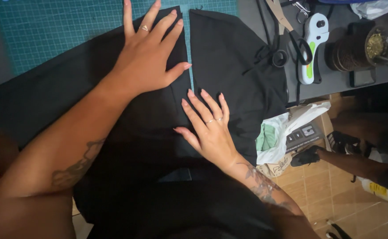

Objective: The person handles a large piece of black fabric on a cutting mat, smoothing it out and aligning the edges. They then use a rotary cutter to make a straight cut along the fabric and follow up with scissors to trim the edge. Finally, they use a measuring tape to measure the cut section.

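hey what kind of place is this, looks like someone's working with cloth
Most likely a sewing or tailoring workroom. Both hands press flat on black fabric spread over a green gridded cutting mat, and scissors lie beside a white handheld tool on the table.

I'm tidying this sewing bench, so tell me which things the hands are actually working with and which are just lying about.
In hand:
left hand and right hand, both pressed flat on the black fabric pieces
teal gridded cutting mat under the fabric

Lying about:
white and green handheld tool
black-handled scissors
round dark cup
white plastic bag beside the table
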